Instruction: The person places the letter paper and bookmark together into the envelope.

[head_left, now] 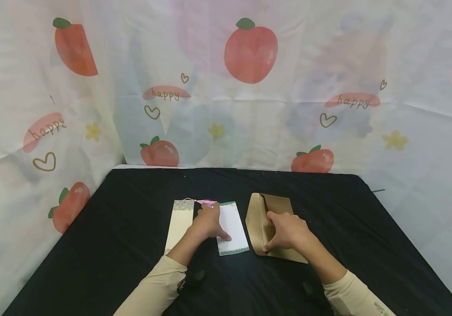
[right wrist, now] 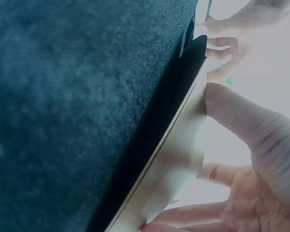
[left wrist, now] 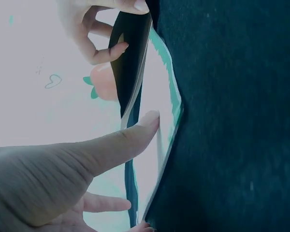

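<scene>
Left of centre: cream bookmark (head_left: 181, 219), lower middle of frame, pink tassel (head_left: 205, 202) beside its top. Centre: left hand (head_left: 208, 221), grip spread, thumb on white card (head_left: 233, 226). Right of centre: gold envelope (head_left: 256, 224); right hand (head_left: 289, 230) touching it, grip spread.

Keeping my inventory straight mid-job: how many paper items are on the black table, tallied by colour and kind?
Cream card: 1
White card with green edging: 1
Gold envelope: 1
Total: 3
</scene>
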Demonstrator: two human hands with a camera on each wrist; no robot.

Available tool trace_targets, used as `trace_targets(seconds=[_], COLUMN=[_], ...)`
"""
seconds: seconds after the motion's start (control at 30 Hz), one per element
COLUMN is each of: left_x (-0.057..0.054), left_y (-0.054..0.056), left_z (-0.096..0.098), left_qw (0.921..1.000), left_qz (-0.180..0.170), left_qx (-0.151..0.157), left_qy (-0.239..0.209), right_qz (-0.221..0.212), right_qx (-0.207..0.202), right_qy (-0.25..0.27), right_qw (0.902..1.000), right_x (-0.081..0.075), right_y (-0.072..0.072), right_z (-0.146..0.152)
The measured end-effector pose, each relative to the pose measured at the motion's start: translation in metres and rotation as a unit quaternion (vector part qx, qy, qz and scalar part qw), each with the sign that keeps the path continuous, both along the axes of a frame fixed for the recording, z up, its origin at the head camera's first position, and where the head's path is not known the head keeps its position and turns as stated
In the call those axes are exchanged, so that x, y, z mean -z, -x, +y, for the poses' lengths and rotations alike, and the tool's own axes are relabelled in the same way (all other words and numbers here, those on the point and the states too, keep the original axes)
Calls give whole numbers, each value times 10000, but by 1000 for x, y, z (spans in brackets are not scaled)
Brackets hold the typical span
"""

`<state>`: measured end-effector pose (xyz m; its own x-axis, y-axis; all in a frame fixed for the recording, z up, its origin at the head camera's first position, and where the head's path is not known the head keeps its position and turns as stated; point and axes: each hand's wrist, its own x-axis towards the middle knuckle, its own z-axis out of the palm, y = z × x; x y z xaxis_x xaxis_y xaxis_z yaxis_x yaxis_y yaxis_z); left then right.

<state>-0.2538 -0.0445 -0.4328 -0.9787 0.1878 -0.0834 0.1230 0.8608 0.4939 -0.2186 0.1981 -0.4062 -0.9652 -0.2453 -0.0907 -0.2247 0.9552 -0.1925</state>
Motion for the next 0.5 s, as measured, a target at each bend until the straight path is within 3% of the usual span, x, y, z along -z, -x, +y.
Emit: trace_targets(seconds=[0.17, 0.5], left_x=[-1, -3], left_y=[2, 3], left_z=[9, 6], left_qw=[9999, 9973], left_qz=[-95, -380], left_qx=[67, 514], left_qy=[104, -350], right_qz=[-1, -118], right_qx=[15, 24], right_qy=[-23, 10], right_qw=[10000, 9999], right_x=[-1, -1], right_y=[-1, -1], right_z=[0, 0])
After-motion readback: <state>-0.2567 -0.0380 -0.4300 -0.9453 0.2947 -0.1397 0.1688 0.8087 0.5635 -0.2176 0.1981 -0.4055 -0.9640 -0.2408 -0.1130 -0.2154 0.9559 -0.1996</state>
